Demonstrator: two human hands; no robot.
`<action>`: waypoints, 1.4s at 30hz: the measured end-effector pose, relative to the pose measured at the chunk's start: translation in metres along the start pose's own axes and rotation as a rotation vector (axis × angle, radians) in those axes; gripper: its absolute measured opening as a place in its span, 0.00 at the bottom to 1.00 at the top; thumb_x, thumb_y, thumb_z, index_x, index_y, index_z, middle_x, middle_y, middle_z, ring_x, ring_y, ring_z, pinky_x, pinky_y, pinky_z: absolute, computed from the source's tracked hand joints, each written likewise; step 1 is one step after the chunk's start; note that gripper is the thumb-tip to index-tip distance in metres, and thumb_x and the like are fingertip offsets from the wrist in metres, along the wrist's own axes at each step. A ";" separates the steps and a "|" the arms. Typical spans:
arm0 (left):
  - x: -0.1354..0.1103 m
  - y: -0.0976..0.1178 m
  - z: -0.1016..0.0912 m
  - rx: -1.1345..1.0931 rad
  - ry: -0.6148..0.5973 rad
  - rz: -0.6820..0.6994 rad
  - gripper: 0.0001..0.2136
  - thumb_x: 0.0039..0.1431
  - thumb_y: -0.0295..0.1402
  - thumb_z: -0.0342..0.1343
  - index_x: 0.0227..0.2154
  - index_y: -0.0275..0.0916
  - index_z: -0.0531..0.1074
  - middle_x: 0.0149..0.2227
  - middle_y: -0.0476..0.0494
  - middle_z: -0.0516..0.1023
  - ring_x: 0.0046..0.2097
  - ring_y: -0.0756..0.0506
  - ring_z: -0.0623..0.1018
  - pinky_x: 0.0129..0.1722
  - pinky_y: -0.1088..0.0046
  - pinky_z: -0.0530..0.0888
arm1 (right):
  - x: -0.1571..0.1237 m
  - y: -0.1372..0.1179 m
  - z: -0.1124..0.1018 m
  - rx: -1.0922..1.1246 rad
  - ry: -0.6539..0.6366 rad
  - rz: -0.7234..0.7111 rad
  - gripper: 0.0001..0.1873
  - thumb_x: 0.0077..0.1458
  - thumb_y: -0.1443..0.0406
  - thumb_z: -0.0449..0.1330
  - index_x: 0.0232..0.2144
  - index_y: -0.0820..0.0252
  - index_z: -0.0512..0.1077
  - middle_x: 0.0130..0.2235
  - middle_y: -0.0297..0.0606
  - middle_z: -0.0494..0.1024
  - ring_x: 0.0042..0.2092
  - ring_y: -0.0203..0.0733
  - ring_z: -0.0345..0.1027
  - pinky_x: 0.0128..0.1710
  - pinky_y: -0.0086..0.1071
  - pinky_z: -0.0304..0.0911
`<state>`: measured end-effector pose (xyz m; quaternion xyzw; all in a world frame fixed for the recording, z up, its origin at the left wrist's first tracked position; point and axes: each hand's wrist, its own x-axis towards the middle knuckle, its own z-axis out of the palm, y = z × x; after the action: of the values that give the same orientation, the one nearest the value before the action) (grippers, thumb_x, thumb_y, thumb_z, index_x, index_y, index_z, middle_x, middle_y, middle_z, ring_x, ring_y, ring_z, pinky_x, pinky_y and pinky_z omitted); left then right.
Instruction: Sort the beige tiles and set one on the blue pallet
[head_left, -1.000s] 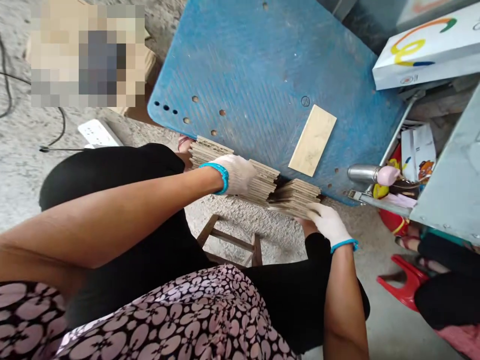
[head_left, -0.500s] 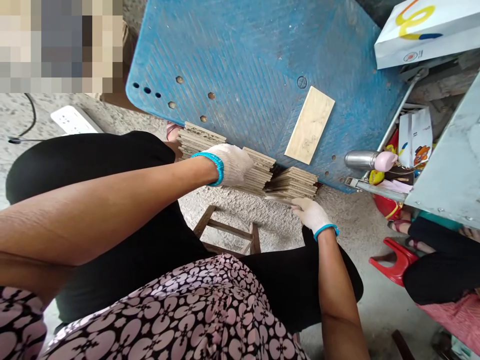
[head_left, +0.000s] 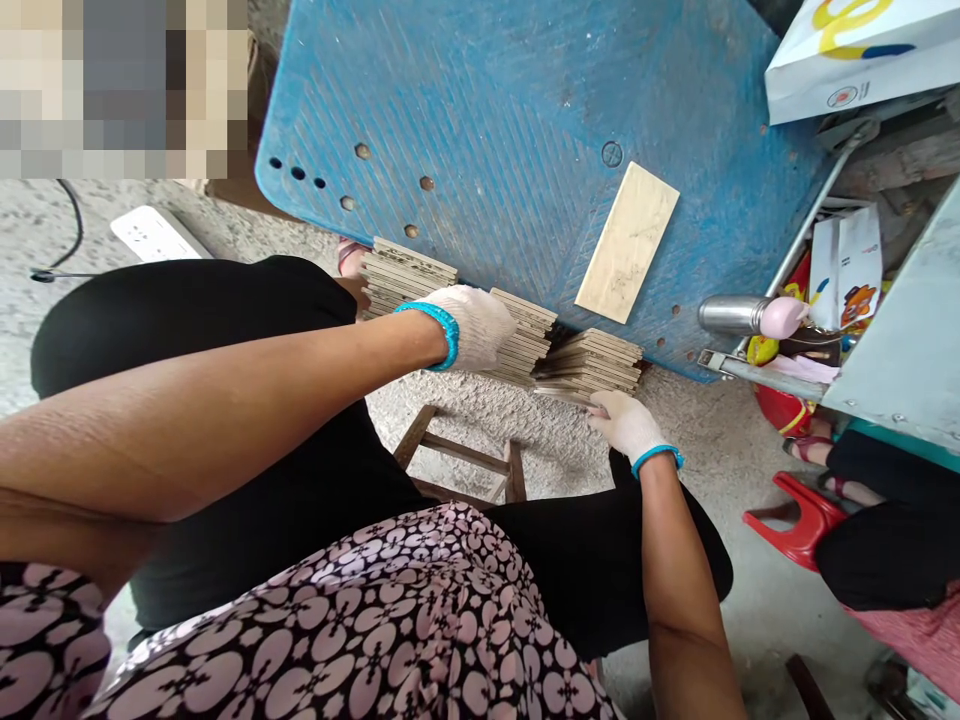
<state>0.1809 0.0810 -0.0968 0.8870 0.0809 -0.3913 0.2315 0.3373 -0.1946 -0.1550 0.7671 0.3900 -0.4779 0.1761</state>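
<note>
Head view: gloved left hand (head_left: 476, 325) clasps flat rectangular wooden slats (head_left: 517, 335); gloved right hand (head_left: 626, 425) pinches another stack (head_left: 592, 362) beside ridged blue board (head_left: 510, 130).

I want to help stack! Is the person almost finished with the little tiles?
One tile already lies alone on the blue table. In hand: the left hand rests on the long stack, and the right hand holds the smaller stack from below. Both stacks look full, so plenty seems left.
</note>
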 end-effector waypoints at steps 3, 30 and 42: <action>0.001 0.000 0.000 0.020 -0.011 0.032 0.15 0.59 0.32 0.50 0.42 0.28 0.77 0.36 0.31 0.78 0.35 0.39 0.76 0.38 0.62 0.74 | -0.001 -0.001 0.000 -0.008 0.002 0.000 0.20 0.57 0.63 0.60 0.52 0.59 0.72 0.50 0.44 0.75 0.50 0.46 0.70 0.47 0.31 0.61; 0.012 0.012 0.015 -0.003 -0.069 0.163 0.17 0.62 0.36 0.55 0.50 0.35 0.78 0.50 0.36 0.79 0.49 0.38 0.78 0.50 0.64 0.74 | 0.033 0.040 0.070 -0.063 -0.192 -0.120 0.14 0.57 0.60 0.53 0.41 0.58 0.72 0.44 0.48 0.77 0.45 0.50 0.73 0.45 0.37 0.63; 0.008 0.016 0.011 0.029 -0.105 0.173 0.17 0.63 0.35 0.54 0.51 0.35 0.77 0.52 0.39 0.77 0.51 0.38 0.77 0.49 0.62 0.75 | 0.033 0.026 0.057 -0.147 -0.202 -0.070 0.15 0.59 0.56 0.49 0.38 0.56 0.71 0.42 0.49 0.74 0.42 0.53 0.72 0.38 0.40 0.63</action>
<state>0.1845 0.0618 -0.1034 0.8721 -0.0141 -0.4170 0.2556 0.3311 -0.2337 -0.2134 0.6860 0.4309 -0.5286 0.2536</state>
